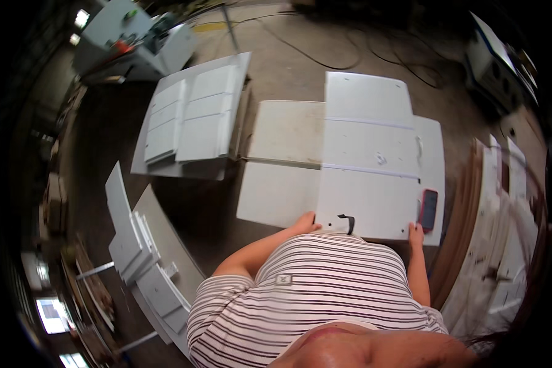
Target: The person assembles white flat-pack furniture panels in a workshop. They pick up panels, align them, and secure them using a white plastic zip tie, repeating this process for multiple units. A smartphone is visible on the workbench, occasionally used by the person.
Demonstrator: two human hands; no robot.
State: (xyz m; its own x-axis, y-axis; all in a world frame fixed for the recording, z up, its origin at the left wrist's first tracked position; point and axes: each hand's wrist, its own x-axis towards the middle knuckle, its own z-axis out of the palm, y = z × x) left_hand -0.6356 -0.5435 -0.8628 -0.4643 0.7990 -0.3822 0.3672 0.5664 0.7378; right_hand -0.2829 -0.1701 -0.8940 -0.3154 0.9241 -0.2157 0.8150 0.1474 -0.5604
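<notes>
A white board (369,199) lies flat in front of me, the nearest in a row of white boards that runs away from me. My left hand (305,223) grips its near left corner, fingers closed on the edge. At the near right corner, my right hand (416,234) pinches the edge, its fingers partly hidden. A small black strap (348,223) lies on the near edge between my hands. Just beyond my right hand, a phone in a red case (429,210) rests on a white surface.
Off-white boards (286,132) lie left of the row. A stack of white panels (193,119) stands farther left, and more panels (150,264) lie near left. Brown and white boards (472,214) stand at right. Cables (343,66) cross the far floor near a machine (500,64).
</notes>
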